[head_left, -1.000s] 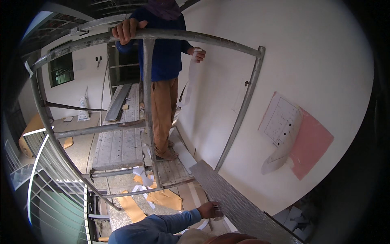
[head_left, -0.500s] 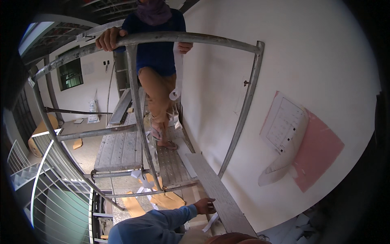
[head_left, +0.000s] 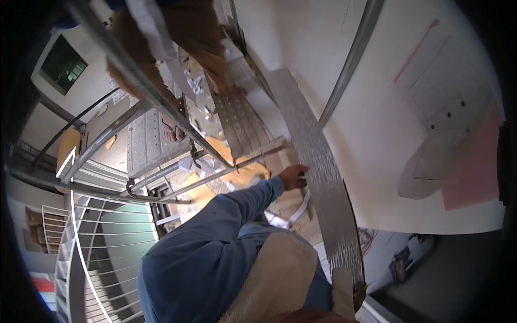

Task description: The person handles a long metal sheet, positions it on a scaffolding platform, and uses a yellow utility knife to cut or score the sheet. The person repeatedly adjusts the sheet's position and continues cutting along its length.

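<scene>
A long grey plank [head_left: 315, 153] with a streaked, wood-grain-like face runs from the scaffold beside the white wall down toward my body. My left hand [head_left: 293, 177] is at its left edge, fingers closed against the board. My right hand [head_left: 359, 296], partly hidden and dark, grips the right edge near the plank's close end. Ahead, a co-worker's legs [head_left: 199, 43] stand on the scaffold, one foot on each perforated metal deck [head_left: 239, 116]. A long white strip [head_left: 153, 32] hangs in front of them.
Scaffold tubes [head_left: 156, 97] cross between me and the co-worker. Torn yellow-brown paper [head_left: 245, 175] and white scraps lie below. A white railing [head_left: 113, 229] curves at the left. The right wall carries a taped paper drawing [head_left: 449, 99] and a pink patch [head_left: 474, 167].
My view has tipped downward, showing more of my body and the plank's near end with my right hand. The co-worker has come closer, legs now apart. My left hand stays by the plank's edge.
</scene>
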Demonstrator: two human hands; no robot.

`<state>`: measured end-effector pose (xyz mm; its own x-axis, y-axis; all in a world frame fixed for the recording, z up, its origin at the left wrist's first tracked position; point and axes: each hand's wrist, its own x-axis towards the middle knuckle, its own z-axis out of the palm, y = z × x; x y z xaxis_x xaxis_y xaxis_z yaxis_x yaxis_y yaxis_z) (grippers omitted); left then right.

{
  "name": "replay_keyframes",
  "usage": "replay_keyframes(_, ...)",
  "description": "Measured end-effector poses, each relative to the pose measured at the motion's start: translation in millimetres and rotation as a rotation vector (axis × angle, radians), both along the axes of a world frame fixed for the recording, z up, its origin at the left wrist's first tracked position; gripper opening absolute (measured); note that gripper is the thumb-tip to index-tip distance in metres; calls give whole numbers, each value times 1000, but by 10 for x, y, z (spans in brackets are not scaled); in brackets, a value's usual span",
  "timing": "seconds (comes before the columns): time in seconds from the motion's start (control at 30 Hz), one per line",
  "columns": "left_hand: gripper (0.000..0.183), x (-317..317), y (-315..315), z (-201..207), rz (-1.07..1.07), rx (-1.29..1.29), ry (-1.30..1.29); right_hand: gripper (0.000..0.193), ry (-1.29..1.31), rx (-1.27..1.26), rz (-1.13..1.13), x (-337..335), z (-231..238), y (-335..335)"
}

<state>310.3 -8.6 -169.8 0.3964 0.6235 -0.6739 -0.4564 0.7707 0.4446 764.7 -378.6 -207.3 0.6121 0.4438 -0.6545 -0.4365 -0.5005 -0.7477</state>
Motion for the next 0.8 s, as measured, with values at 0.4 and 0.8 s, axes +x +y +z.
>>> replay_keyframes(0.4,30,-1558,1685,-695,32,104,208,34,155,-21,115,-1604,-280,1332)
replay_keyframes(0.8,61,-3924,3183,-2032,-266,989,1167,17,147,149,225,-3772,-1327,3946)
